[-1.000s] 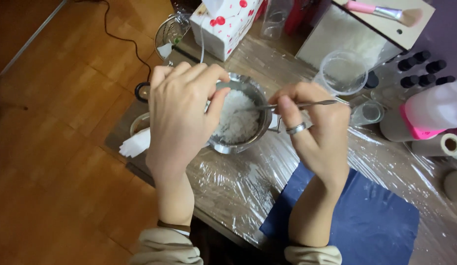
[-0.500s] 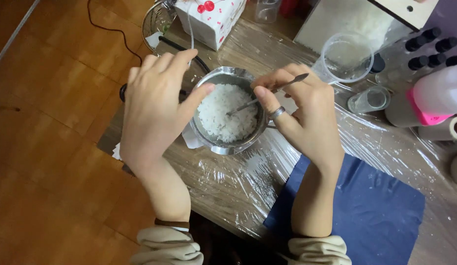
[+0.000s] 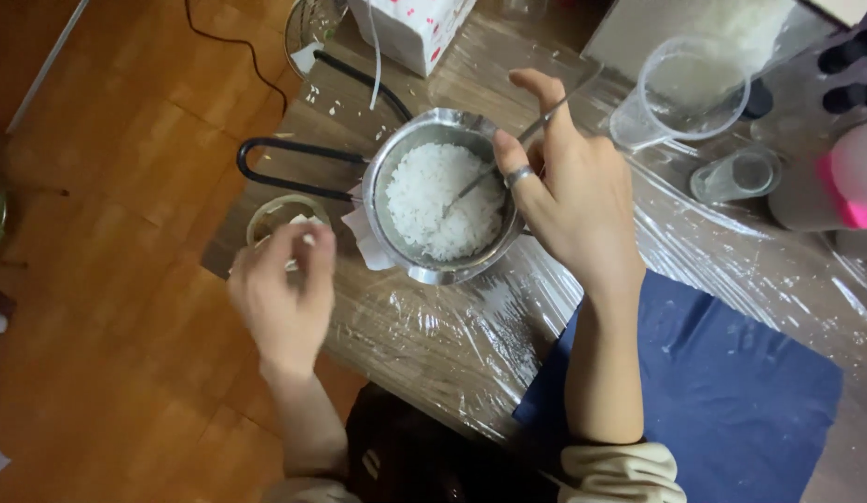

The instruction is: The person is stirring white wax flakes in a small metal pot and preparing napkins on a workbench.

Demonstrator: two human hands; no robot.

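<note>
A small steel pot [image 3: 393, 163] with a black loop handle [image 3: 284, 163] sits on the plastic-wrapped table and holds white flakes [image 3: 443, 200]. My right hand [image 3: 573, 196], a ring on one finger, grips a thin metal spoon [image 3: 494, 168] whose tip is dipped into the flakes. My left hand [image 3: 284, 298] hangs blurred off the pot's left side, fingers curled, over a small glass jar [image 3: 270, 214]; I cannot see anything in it. White tissue [image 3: 364, 233] lies against the pot's left wall.
A clear plastic cup [image 3: 690, 88] and a small glass [image 3: 741, 177] stand to the right. A white box with red dots [image 3: 419, 28] is at the back. A pink-and-white bottle [image 3: 843, 182] sits at the far right, a dark blue cloth [image 3: 731, 391] near me. The table edge [image 3: 266, 279] drops to wooden floor.
My left hand has let go of the pot's rim and pulled back towards me and to the left. The right hand still holds the spoon in the flakes.
</note>
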